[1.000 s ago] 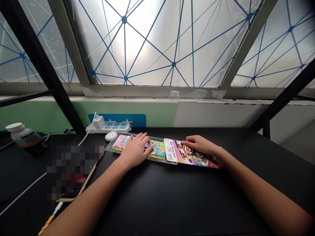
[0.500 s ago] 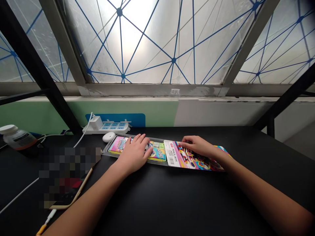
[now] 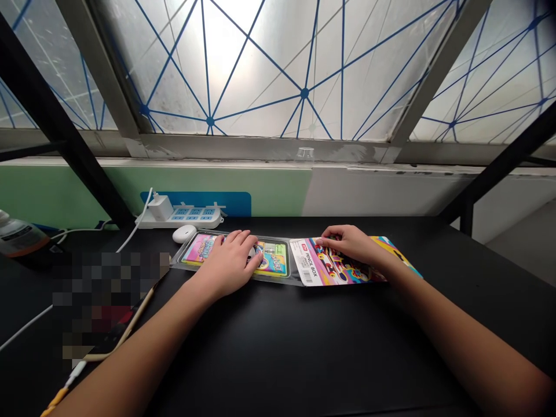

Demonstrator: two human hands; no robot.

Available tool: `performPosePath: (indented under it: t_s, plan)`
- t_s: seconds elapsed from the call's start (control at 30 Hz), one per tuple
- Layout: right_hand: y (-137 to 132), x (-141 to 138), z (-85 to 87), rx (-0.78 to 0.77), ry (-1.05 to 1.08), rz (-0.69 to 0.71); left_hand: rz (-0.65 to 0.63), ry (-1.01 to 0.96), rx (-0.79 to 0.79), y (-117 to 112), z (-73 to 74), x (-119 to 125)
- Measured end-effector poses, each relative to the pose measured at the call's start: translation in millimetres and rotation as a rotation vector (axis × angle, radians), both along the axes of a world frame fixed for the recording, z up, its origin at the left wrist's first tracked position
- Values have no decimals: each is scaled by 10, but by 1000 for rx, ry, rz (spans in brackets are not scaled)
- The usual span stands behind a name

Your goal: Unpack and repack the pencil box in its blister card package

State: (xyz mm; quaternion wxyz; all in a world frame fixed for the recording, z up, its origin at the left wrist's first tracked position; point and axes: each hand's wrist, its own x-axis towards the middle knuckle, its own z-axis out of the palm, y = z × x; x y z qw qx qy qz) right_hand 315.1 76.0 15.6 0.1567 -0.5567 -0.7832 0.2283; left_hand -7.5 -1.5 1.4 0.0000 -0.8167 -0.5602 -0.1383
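Observation:
On the black desk lies a clear plastic tray (image 3: 296,278) holding a colourful pencil box (image 3: 278,262) with cartoon print. My left hand (image 3: 228,263) rests flat on top of it, fingers stretched out, covering the box's middle. To the right is a bright printed cardboard sleeve (image 3: 309,263), marked "PENCIL BOX" with a barcode label. It covers only the tray's right end, if any of it. My right hand (image 3: 347,240) grips the sleeve near its upper edge, fingers curled, and the wrist crosses over its right part.
Behind the tray are a white power strip (image 3: 191,218) with a plugged-in charger and a small white rounded case (image 3: 184,234). At the left stand a bottle (image 3: 21,240) and a blurred-out device with a tan edge (image 3: 134,324) and a cable. A windowed wall borders the desk's back.
The cardboard sleeve has shifted right against the plastic tray, in my right hand's grip, baring more of the tray between them. My left hand stays on the box. The camera view has tilted slightly.

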Motion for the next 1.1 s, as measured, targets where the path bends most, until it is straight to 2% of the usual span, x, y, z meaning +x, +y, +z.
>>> performPosePath:
  t_s: [0.27, 0.47, 0.6, 0.73, 0.83, 0.9, 0.97, 1.03, 1.1]
  plan:
    - [-9, 19, 25, 78, 35, -18, 14, -52, -14, 1, -22, 13]
    - [-86, -224, -100, 55, 82, -70, 55, -128, -14, -30, -19, 96]
    - [-164, -380, -160, 1, 109, -65, -27, -396, -73, -162, 59, 258]
    - [-184, -372, -137, -32, 107, -14, -139, -739, -236, -326, 182, 436]
    - [-127, -266, -115, -65, 106, 17, -185, -965, -179, -316, 253, 423]
    - [-69, -168, -102, -81, 101, 33, -149, -1055, -49, -220, 260, 317]
    - [-14, -67, -83, -94, 91, 39, -61, -1106, 63, -82, 222, 171]
    - [21, 20, -53, -109, 84, 37, 36, -1164, 119, 57, 144, 37]
    - [33, 78, -15, -128, 75, 52, 98, -1242, 102, 158, 52, -46]
